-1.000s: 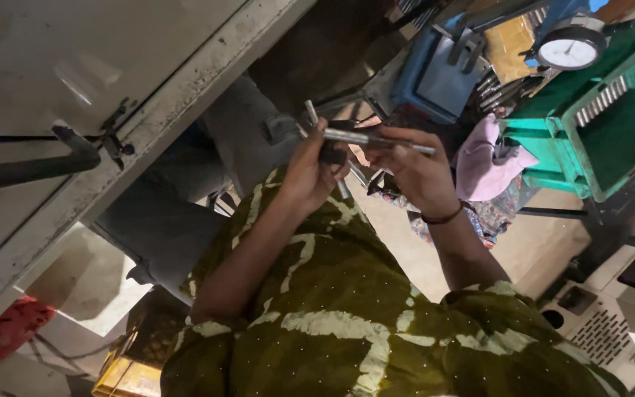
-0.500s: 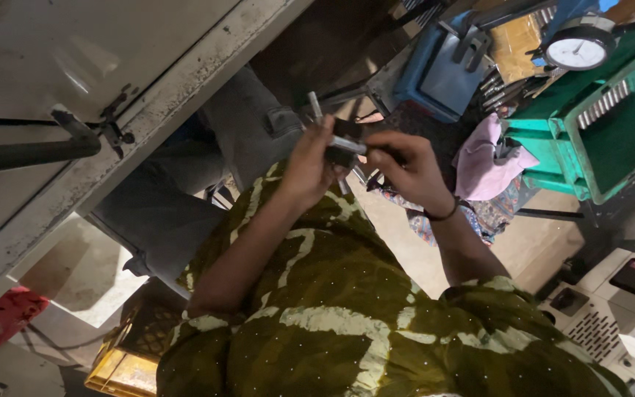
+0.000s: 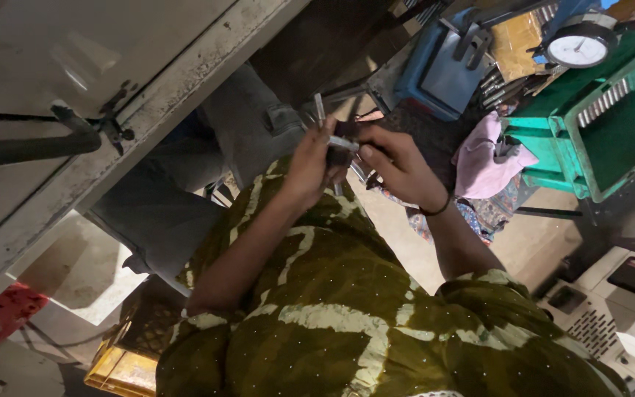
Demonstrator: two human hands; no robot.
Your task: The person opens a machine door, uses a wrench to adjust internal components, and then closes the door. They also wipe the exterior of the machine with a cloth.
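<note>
Both my hands meet at the middle of the view around a slim metal tool (image 3: 342, 142) with a thin rod sticking up from it. My left hand (image 3: 310, 165) grips the tool's dark body from the left. My right hand (image 3: 400, 163), with a dark band at the wrist, pinches the shiny bar from the right, fingertips almost touching the left thumb. Most of the tool is hidden by my fingers. Below the hands lie my sleeves of olive cloth with a cream pattern (image 3: 332, 309).
A grey metal block (image 3: 248, 125) sits just behind the hands under a long pale beam (image 3: 148, 125). To the right are a pink cloth (image 3: 488, 158), a green crate (image 3: 611, 125), a dial gauge (image 3: 580, 48) and a blue case (image 3: 439, 70). A white machine (image 3: 619, 309) is at lower right.
My right hand has slid left along the metal bar toward my left hand, covering the end that stuck out to the right. Both hands stay on the tool.
</note>
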